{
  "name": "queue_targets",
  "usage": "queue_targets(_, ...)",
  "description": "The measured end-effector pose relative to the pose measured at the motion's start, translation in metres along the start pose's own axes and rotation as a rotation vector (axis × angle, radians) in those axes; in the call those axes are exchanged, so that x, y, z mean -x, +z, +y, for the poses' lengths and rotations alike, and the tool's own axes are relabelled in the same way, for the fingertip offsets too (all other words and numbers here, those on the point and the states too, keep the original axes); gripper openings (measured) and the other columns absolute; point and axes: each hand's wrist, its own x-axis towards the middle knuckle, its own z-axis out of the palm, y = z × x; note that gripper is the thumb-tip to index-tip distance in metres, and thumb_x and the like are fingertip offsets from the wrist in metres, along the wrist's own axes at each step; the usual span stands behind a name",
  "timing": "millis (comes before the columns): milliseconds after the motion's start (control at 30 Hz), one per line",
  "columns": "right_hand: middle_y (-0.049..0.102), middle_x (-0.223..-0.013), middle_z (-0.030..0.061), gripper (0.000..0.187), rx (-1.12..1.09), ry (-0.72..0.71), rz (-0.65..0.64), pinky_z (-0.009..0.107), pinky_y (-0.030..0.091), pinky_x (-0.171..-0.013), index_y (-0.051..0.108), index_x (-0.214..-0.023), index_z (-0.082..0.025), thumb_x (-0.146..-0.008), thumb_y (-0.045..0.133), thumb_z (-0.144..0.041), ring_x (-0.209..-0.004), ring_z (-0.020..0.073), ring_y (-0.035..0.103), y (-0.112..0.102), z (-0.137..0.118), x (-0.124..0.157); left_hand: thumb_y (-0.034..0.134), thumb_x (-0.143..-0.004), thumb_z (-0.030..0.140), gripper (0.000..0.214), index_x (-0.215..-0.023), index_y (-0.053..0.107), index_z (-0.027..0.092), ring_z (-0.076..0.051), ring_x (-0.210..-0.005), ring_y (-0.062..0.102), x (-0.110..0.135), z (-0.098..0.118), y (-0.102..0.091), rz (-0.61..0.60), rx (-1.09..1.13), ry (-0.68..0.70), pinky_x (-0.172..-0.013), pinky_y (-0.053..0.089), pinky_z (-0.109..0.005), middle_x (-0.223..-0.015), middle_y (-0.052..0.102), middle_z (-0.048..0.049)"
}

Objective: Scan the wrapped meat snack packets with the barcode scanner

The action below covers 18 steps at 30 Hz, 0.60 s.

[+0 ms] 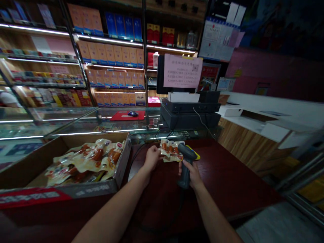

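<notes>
My right hand (193, 171) is wrapped around the grip of a dark grey barcode scanner (186, 168), its head tilted over the counter. Pinched at its left edge by my left hand (152, 157) is a clear vacuum pack of reddish-brown food pieces (169, 148). The scanner's head covers the right part of this pack. Something yellow (198, 156) shows just behind the scanner's head. To the left, an open cardboard box (124, 162) holds several similar vacuum-packed foods (97, 155).
Behind the pack stands a glass display counter (101, 122) with a mouse (133, 113) on a red mat (116, 115). A monitor with a pink notice (181, 71) rises above a dark cash drawer (189, 116). The scanner's cable (181, 206) loops over the dark red tabletop (227, 182).
</notes>
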Motion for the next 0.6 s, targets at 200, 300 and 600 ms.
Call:
queue_targets(200,0.062,-0.054,-0.0014,0.026,0.034,0.035,-0.038,0.023,0.050,-0.037,0.063,-0.067,-0.015,-0.063,0.073,-0.039,-0.039,0.0106,0.054,0.002,0.003,0.000,0.063,-0.054,0.024,0.028,-0.053,0.036,0.018,-0.007,-0.046,0.046,0.010,0.001,-0.048,0.085,0.257,0.101,-0.044,0.045,-0.020,-0.050,0.042,0.0081)
queue_targets(300,0.062,-0.054,-0.0011,0.027,0.050,0.046,-0.050,0.023,0.049,-0.037,0.063,-0.069,-0.015,-0.063,0.073,-0.039,-0.039,0.0107,0.054,0.002,0.004,0.001,0.063,-0.055,0.023,0.028,-0.052,0.035,0.018,-0.006,-0.044,0.043,0.009,-0.003,-0.051,0.060,0.244,0.150,-0.042,0.040,-0.017,-0.047,0.041,0.0081)
queue_targets(600,0.062,-0.056,-0.0015,0.029,0.043,0.027,-0.031,0.023,0.050,-0.037,0.063,-0.078,-0.015,-0.063,0.074,-0.038,-0.040,0.0111,0.054,0.004,0.002,0.003,0.057,-0.060,0.026,0.026,-0.052,0.033,0.020,-0.016,-0.073,0.061,0.007,-0.010,-0.052,-0.037,0.043,0.238,-0.053,0.040,-0.018,-0.059,0.056,0.0002)
